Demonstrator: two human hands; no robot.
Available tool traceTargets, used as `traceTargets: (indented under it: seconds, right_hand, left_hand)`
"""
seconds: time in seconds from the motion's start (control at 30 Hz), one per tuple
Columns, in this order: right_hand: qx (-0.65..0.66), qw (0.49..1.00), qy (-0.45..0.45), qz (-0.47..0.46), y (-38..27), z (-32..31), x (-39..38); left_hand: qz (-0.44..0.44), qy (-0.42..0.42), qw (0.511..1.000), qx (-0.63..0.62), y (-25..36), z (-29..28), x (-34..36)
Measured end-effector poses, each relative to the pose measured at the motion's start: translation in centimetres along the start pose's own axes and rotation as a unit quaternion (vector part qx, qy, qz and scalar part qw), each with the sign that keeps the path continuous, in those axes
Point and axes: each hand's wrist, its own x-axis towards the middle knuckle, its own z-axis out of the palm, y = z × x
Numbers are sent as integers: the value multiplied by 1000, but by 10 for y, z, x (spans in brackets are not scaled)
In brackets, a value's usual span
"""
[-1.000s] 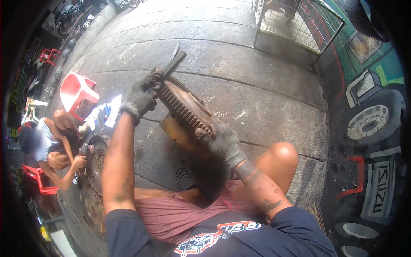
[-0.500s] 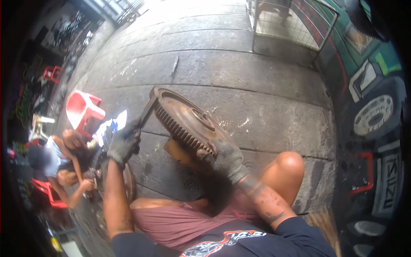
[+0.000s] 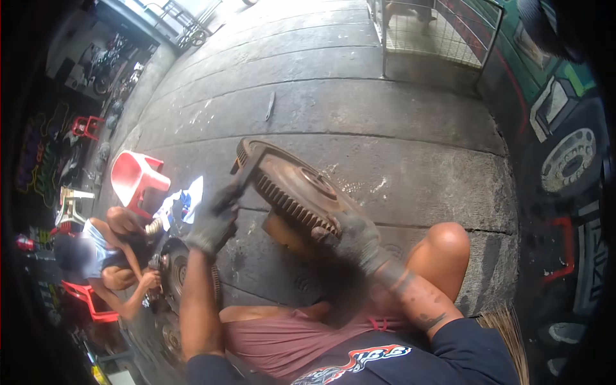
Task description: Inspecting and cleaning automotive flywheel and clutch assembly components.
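My gloved left hand (image 3: 217,217) grips a dark flat metal bar (image 3: 251,165), its far end lying across the upper left edge of a rusty toothed flywheel (image 3: 298,179). My gloved right hand (image 3: 351,239) is closed on the flywheel's lower right rim. The flywheel leans tilted above a dull yellow object (image 3: 279,232), partly hidden in shadow.
At left a person (image 3: 109,240) squats at another metal disc (image 3: 179,276). Around are red plastic chairs (image 3: 135,176), papers (image 3: 192,196), a thin metal tool (image 3: 271,106) on the floor, a wire cage (image 3: 436,48), a painted wall (image 3: 564,167) and broom bristles (image 3: 507,337).
My left hand and the bar first drew down from above the flywheel, then shifted right, the bar now lying over its rim. My right hand stays on the flywheel. The view has shifted slightly.
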Motion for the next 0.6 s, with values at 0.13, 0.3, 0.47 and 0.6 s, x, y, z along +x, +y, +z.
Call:
traceTargets:
  seconds: [0.13,0.3,0.47,0.6]
  right_hand:
    - [26,998,-44,37,-4,-5,7]
    - [-6,1000,-17,16,-3,1,2]
    - [24,996,-54,60,-9,-6,6]
    - [-7,998,-40,51,-6,-10,15]
  left_hand:
    - [11,-4,1000,-12,20,20,12]
    - [-3,-24,980,-199,-29,-3,-14]
    - [16,10,1000,-23,5,30,7]
    - [32,-14,997,-66,-49,7,-32]
